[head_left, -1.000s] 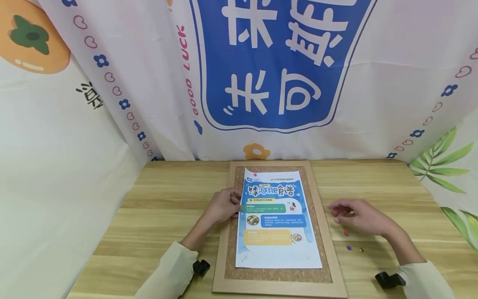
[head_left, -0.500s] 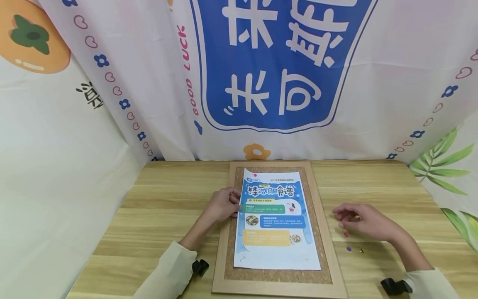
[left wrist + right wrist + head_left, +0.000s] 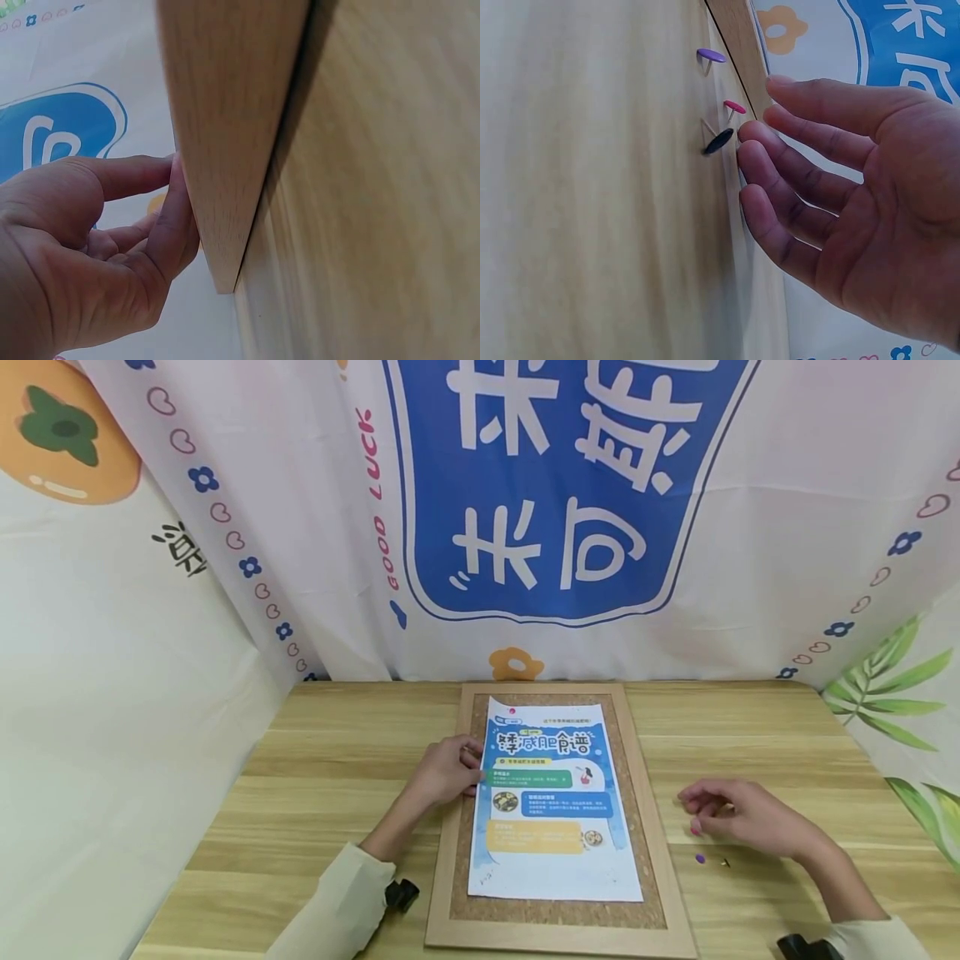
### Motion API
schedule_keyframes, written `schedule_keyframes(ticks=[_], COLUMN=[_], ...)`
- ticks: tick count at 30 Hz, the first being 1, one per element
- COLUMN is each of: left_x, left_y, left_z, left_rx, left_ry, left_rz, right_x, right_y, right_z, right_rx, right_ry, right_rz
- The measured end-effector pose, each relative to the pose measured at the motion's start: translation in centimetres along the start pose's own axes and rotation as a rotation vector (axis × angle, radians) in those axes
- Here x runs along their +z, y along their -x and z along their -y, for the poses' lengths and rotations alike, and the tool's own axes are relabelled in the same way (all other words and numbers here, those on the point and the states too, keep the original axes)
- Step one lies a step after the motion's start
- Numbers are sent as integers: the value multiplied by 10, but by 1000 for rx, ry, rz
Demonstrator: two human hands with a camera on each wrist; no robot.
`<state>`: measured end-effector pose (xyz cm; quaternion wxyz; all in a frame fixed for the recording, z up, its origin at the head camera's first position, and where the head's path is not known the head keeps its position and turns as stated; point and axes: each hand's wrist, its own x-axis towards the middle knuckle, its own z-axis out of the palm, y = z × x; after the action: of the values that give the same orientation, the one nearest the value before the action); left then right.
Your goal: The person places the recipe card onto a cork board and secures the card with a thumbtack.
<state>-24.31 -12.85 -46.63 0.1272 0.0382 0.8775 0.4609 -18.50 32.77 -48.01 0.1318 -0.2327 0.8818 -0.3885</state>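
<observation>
A printed poster (image 3: 555, 872) lies on a wood-framed corkboard (image 3: 555, 914), with a pink thumbtack (image 3: 512, 711) near its top left corner. My left hand (image 3: 447, 770) pinches the poster's left edge between thumb and forefinger, beside the frame; the paper is hidden in the left wrist view. Right of the board, my right hand (image 3: 750, 814) hovers with loosely bent fingers, holding nothing. Close to its fingertips are a pink thumbtack (image 3: 735, 106), a purple thumbtack (image 3: 711, 55) and a dark-headed thumbtack (image 3: 720, 141), all on the tabletop, points showing.
The board lies on a wood-grain table (image 3: 322, 752). A printed cloth curtain (image 3: 300, 485) hangs along the table's back edge and sides. A black wrist camera (image 3: 402, 895) sits at my left sleeve.
My right hand has moved right and toward me, nearer the loose thumbtacks. The poster's lower end has swung slightly left, its top staying almost in place. My left hand has barely moved.
</observation>
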Motion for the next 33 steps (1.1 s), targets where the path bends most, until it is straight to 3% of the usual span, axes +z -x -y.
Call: schedule_keyframes(ticks=[13, 20, 33], left_x=[1, 2, 2], left_y=[1, 2, 3], left_z=[-2, -1, -1], left_rx=[-9, 28, 29], left_ry=[-3, -9, -17], left_rz=[0, 2, -1], right_x=[3, 6, 8], right_y=[7, 11, 17], right_z=[3, 3, 5], right_rx=[37, 34, 33], right_ry=[24, 47, 18], right_rz=[5, -17, -25])
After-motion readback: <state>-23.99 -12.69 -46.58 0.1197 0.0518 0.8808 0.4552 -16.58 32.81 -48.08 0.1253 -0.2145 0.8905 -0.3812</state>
